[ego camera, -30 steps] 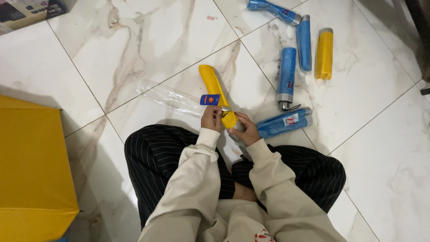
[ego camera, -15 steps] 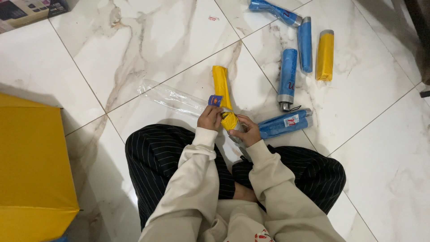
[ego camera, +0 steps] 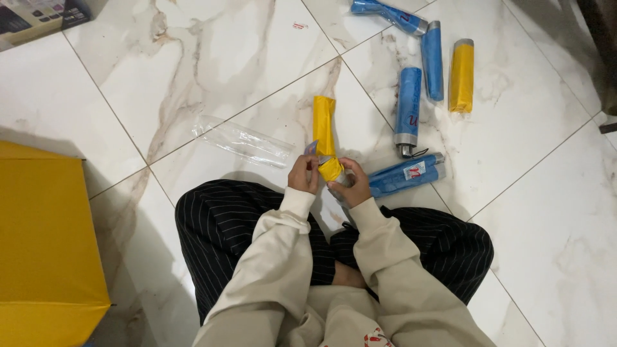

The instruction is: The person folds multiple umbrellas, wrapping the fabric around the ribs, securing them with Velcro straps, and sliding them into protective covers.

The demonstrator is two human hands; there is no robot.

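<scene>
Head view, looking straight down: person sits cross-legged on a white marble tile floor (ego camera: pixel 212 71), black pinstriped trousers, cream long sleeves. Both hands are on a folded yellow fabric umbrella (ego camera: pixel 324 132), which sits in front of the knees, near end lifted in the hands, far end pointing away and resting on or just above the tile; can't tell which. Left hand (ego camera: pixel 303 173) is clenched round the near end from the left, a small blue-grey tag just above its fingers. Right hand (ego camera: pixel 350 185) is wrapped on the same end from the right, fingers curled against the bunched yellow fabric. A clear plastic sleeve (ego camera: pixel 243 141) lies flat on the tile just left of the umbrella, not touching the hands. A folded blue umbrella with a white label (ego camera: pixel 405 175) lies just right of the right hand, close to the wrist; contact not clear. Farther out, well apart from the hands: a blue folded umbrella with a silver cap (ego camera: pixel 408 109), a second slimmer blue one (ego camera: pixel 432 59), a third blue one angled at the top edge (ego camera: pixel 389 14), and a short yellow folded umbrella (ego camera: pixel 461 74). A large yellow flat surface (ego camera: pixel 38 250) fills the lower left; a printed cardboard box corner (ego camera: pixel 35 18) shows top left.
</scene>
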